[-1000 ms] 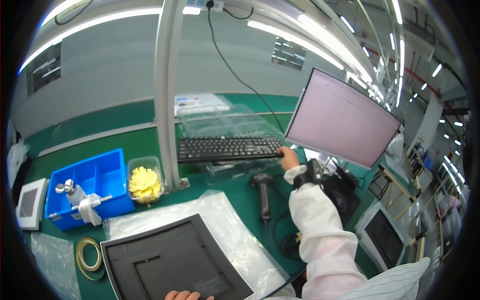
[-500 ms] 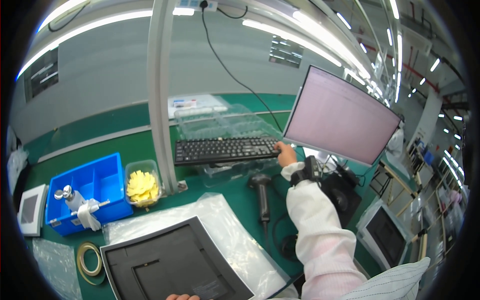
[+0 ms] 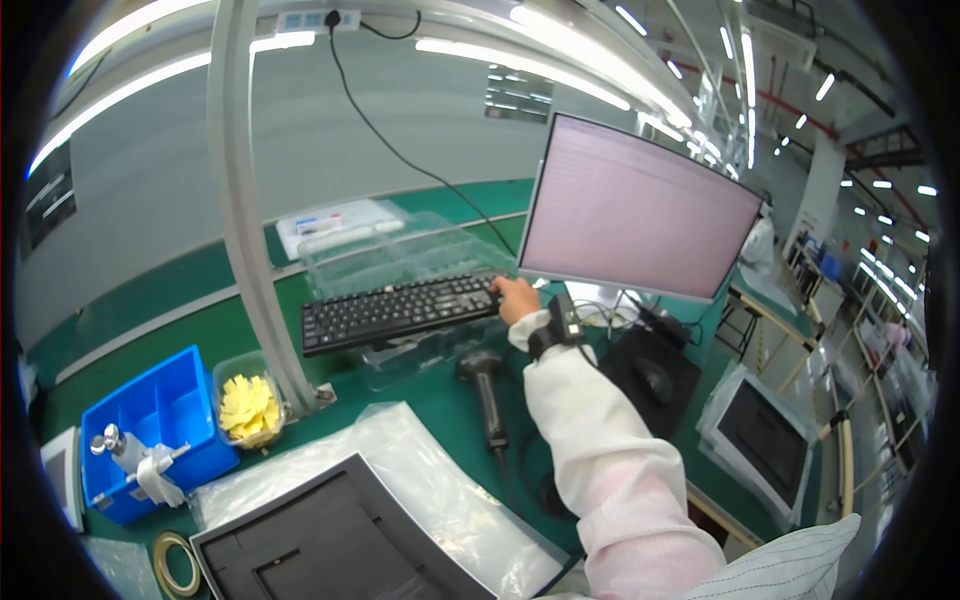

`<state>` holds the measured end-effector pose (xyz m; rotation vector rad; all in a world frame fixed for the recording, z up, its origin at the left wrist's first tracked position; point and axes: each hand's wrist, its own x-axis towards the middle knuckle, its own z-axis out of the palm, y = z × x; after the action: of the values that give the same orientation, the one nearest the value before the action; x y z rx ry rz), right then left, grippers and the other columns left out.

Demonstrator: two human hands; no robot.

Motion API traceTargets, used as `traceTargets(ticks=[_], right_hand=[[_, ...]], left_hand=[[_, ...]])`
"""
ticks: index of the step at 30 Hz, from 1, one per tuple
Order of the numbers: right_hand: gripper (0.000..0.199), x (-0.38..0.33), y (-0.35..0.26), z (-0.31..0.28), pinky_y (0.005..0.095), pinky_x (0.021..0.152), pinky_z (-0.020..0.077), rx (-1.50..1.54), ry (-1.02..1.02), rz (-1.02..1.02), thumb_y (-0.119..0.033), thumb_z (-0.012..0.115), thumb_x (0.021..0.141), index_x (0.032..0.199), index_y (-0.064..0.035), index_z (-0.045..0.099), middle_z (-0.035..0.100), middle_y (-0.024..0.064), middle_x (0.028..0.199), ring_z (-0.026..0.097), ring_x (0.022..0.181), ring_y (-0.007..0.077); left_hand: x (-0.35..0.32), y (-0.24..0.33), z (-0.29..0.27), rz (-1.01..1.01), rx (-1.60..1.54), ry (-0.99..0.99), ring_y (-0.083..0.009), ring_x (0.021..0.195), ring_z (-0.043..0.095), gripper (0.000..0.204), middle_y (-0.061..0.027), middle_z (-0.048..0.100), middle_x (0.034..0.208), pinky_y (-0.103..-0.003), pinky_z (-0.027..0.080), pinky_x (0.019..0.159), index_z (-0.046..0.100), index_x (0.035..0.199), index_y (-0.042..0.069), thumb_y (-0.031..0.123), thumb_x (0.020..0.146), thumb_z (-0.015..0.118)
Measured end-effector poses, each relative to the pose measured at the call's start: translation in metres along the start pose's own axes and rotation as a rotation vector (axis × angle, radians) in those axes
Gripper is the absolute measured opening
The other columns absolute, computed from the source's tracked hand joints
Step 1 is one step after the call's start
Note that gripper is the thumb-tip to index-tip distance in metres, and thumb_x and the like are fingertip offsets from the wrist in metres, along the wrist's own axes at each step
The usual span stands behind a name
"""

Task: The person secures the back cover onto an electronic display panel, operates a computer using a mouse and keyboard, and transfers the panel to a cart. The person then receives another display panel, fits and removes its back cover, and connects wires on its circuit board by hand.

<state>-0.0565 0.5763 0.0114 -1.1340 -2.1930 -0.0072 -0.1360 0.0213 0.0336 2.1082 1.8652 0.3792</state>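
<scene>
Only got one view here: the left fisheye of a pair worn on the person's head, looking down and forward over the green bench (image 3: pixel 110 360). It's crazy wide. The black panel (image 3: pixel 320 530) is super close and cut off by the bottom edge, the keyboard (image 3: pixel 405 308) sits farther out near the middle, and the ceiling lights (image 3: pixel 600 64) are way off. Person's right sleeve (image 3: pixel 610 450) pokes in from below.
</scene>
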Motion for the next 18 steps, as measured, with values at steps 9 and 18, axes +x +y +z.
traceTargets(ticks=[9, 18], right_hand=[[0.024, -0.002, -0.007, -0.002, 0.0445, 0.079, 0.036, 0.018, -0.011, 0.002, 0.0, 0.052, 0.072, 0.088, -0.0167, 0.057, 0.063, 0.0031, 0.089, 0.051, 0.095, 0.0269], [0.029, -0.002, 0.008, -0.002, 0.0437, 0.076, 0.0412, -0.013, 0.016, -0.054, 0.0, 0.055, 0.068, 0.092, -0.0178, 0.057, 0.055, 0.0144, 0.088, 0.052, 0.087, 0.0364]], left_hand=[[0.006, 0.011, -0.021, -0.081, 0.073, -0.22, -0.0306, 0.099, 0.044, 0.053, -0.0167, 0.046, 0.11, -0.04, 0.034, 0.084, 0.044, 0.126, 0.004, 0.028, 0.08, 0.051], [-0.002, -0.004, 0.01, 0.028, 0.045, 0.026, -0.031, 0.101, 0.044, 0.053, -0.0171, 0.045, 0.111, -0.041, 0.034, 0.085, 0.044, 0.127, 0.005, 0.028, 0.079, 0.052]])
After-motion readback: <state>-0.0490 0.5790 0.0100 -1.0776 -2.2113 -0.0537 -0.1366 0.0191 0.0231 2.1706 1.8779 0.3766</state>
